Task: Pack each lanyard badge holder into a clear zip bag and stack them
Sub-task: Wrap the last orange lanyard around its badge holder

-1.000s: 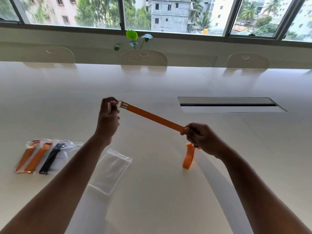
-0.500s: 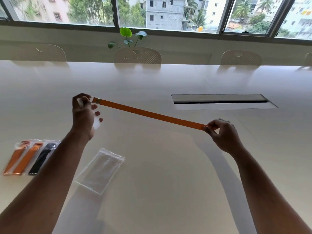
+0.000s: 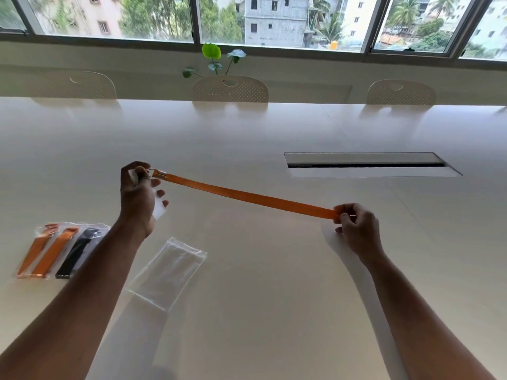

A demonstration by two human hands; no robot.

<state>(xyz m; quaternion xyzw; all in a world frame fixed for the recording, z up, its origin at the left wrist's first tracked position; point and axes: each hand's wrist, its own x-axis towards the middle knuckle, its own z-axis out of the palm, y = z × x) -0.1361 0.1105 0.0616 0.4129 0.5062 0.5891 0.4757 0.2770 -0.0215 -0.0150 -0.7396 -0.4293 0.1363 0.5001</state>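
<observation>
packed bags: three filled zip bags lie side by side near the table's left edge, two with orange straps and one with a black strap; not yet stacked.
left hand: fingers curled round the clear badge holder, thumb and forefinger pinching the metal clip end.
empty zip bag: flat on the table toward the near edge, between the forearms, untouched.
orange lanyard: a second ago part of it hung doubled below the right hand; now it is drawn out full length and taut above the table's middle.
right hand: fingertips pinch the strap's far end.
meaning: straightened, it looks ready for folding to bag size.
</observation>
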